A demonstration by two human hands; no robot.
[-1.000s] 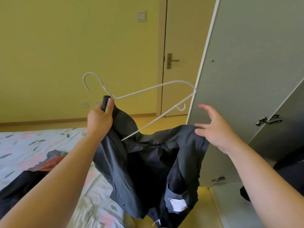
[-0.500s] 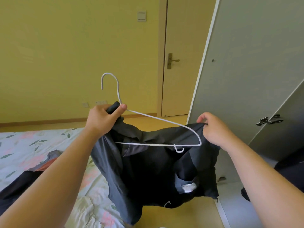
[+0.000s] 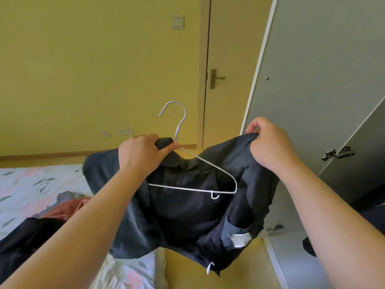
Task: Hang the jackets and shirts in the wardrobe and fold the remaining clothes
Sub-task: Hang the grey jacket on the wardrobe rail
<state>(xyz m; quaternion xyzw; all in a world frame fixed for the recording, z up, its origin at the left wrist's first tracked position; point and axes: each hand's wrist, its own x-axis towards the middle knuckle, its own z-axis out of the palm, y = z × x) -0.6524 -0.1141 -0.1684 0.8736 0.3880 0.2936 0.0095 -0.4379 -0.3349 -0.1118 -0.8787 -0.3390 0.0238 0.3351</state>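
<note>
A dark grey shirt (image 3: 183, 209) hangs in the air in front of me, open toward me with a white label low on its right side. A white wire hanger (image 3: 193, 170) lies inside it, hook upright. My left hand (image 3: 141, 155) grips the shirt's collar together with the hanger's neck. My right hand (image 3: 268, 142) pinches the shirt's right shoulder and holds it up beside the hanger's right end. The hanger's left arm is hidden behind my left hand.
A bed with a floral sheet (image 3: 27, 184) is at the lower left, with a rust garment (image 3: 64, 209) and a dark garment (image 3: 25, 238) on it. The open grey wardrobe door (image 3: 312, 80) stands at right. A room door (image 3: 225, 69) is behind.
The hanger has dropped from a tilted position above the shirt into the shirt, hook now upright. My right hand went from open to pinching the shirt's shoulder and has lifted it.
</note>
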